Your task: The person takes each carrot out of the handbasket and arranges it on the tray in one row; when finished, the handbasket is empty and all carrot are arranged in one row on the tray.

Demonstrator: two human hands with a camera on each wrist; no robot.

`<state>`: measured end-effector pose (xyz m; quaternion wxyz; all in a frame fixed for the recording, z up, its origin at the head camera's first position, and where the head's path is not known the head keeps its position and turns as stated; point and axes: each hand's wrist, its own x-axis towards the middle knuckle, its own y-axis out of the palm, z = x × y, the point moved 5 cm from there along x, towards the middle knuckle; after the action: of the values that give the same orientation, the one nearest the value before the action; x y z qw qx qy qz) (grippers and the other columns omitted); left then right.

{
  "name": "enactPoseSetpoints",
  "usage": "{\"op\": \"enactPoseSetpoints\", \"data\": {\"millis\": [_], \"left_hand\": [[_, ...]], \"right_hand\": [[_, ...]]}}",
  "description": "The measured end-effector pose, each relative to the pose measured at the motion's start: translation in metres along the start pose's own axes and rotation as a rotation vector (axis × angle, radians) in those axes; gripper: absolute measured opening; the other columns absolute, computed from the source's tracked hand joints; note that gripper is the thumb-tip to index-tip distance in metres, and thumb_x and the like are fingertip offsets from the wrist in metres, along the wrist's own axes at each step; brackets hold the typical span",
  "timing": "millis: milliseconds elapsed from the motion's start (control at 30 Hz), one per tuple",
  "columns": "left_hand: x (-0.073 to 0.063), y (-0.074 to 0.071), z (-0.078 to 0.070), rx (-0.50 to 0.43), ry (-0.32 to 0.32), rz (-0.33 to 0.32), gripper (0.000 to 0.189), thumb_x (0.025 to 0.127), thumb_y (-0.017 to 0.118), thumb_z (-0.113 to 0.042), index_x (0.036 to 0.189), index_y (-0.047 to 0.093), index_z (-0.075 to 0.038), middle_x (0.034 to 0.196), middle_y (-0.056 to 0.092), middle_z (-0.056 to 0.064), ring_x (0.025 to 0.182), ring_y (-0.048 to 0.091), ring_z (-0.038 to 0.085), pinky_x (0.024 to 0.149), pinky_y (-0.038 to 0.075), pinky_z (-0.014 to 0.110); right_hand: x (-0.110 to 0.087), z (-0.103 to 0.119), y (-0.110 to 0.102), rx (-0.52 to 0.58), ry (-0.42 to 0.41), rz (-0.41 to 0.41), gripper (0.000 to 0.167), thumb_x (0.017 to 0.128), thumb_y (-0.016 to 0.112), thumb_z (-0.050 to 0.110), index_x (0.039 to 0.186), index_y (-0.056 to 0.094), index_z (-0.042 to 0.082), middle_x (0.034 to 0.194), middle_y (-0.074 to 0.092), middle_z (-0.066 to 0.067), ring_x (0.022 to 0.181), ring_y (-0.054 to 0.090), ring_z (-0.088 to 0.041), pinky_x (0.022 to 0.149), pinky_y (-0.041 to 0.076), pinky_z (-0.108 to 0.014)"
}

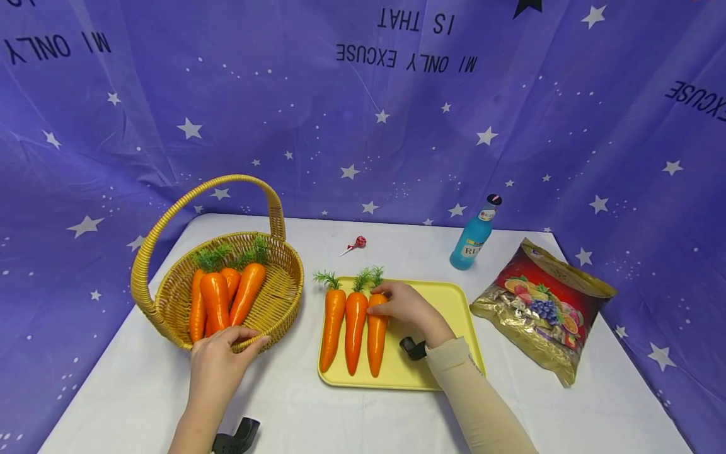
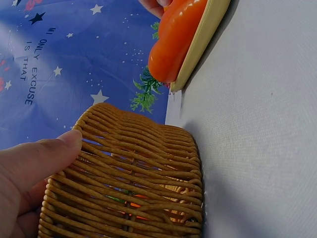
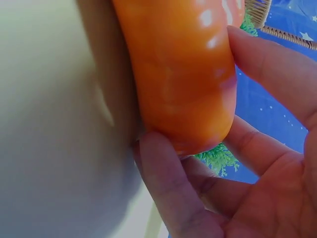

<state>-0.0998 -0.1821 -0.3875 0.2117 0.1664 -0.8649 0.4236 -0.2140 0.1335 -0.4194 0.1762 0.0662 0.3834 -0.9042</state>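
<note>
My left hand (image 1: 220,359) grips the near rim of a woven wicker basket (image 1: 292,277), thumb on the outer wall in the left wrist view. Several orange carrots (image 1: 215,299) with green tops lie inside the basket. On a yellow tray (image 1: 437,372), three carrots lie side by side, tops toward the back. My right hand (image 1: 405,306) has its fingers and thumb around the thick upper end of the rightmost carrot (image 1: 377,340). In the right wrist view that carrot (image 3: 183,84) lies between thumb and fingers, close against the tray.
A red lollipop (image 1: 360,242) lies behind the tray. At the back right stands a blue bottle (image 1: 471,243) with a dark cap. A red and gold snack bag (image 1: 544,309) lies right of the tray. The basket's tall handle (image 1: 164,221) arches over it.
</note>
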Motion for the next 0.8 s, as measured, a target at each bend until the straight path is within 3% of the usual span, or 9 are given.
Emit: {"op": "enactPoseSetpoints", "data": {"millis": [233,433,600,800], "left_hand": [[0.000,0.000,-0.001,0.003,0.000,0.002,0.023,0.062,0.091,-0.014,0.076,0.073,-0.011,0.071,0.070,0.002,0.066,0.065,0.026,0.071,0.032,0.042],[0.000,-0.001,-0.001,0.002,0.004,0.003,0.023,0.061,0.091,-0.013,0.076,0.073,-0.010,0.072,0.070,0.003,0.066,0.066,0.026,0.071,0.032,0.042],[0.000,-0.001,-0.001,0.002,0.006,0.005,0.023,0.061,0.091,-0.013,0.076,0.073,-0.010,0.072,0.070,0.003,0.066,0.066,0.026,0.071,0.032,0.042],[0.000,0.000,0.000,0.001,-0.017,0.018,0.023,0.062,0.091,-0.014,0.076,0.073,-0.010,0.072,0.070,0.003,0.067,0.065,0.027,0.074,0.032,0.043]], "right_hand": [[-0.001,0.000,-0.001,-0.019,0.006,-0.005,0.049,0.081,0.077,0.033,0.123,0.064,0.012,0.114,0.062,-0.007,0.093,0.057,-0.022,0.084,0.047,-0.041],[-0.006,0.006,-0.008,-0.120,0.018,-0.034,0.052,0.080,0.077,0.035,0.126,0.063,0.016,0.114,0.063,-0.008,0.100,0.057,-0.026,0.088,0.046,-0.043],[-0.011,0.023,-0.020,-0.198,-0.005,-0.092,0.054,0.082,0.077,0.035,0.129,0.062,0.015,0.122,0.062,-0.013,0.110,0.056,-0.031,0.093,0.044,-0.047],[-0.012,0.054,-0.027,-0.185,-0.073,-0.130,0.049,0.083,0.076,0.032,0.127,0.063,0.016,0.119,0.064,-0.013,0.101,0.059,-0.027,0.084,0.048,-0.042]]}}
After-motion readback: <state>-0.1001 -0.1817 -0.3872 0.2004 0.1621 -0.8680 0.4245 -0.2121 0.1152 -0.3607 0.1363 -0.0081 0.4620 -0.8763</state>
